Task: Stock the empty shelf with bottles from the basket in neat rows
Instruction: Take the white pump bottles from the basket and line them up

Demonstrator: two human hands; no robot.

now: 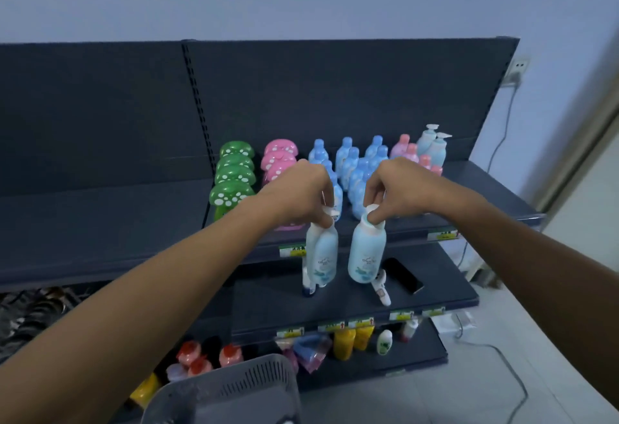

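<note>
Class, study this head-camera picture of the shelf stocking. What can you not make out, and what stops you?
Basket contents: head view, cut off by the bottom edge.
Left bottle top: head view, covered by the left hand grip.
Right bottle cap: head view, partly covered by the right hand.
Price labels: head view, print too small and blurred.

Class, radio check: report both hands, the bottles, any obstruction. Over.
Left hand pinches pump bottle by its top. Right hand pinches capped bottle. Both hang before stocked shelf. Blue rows close behind.
</note>
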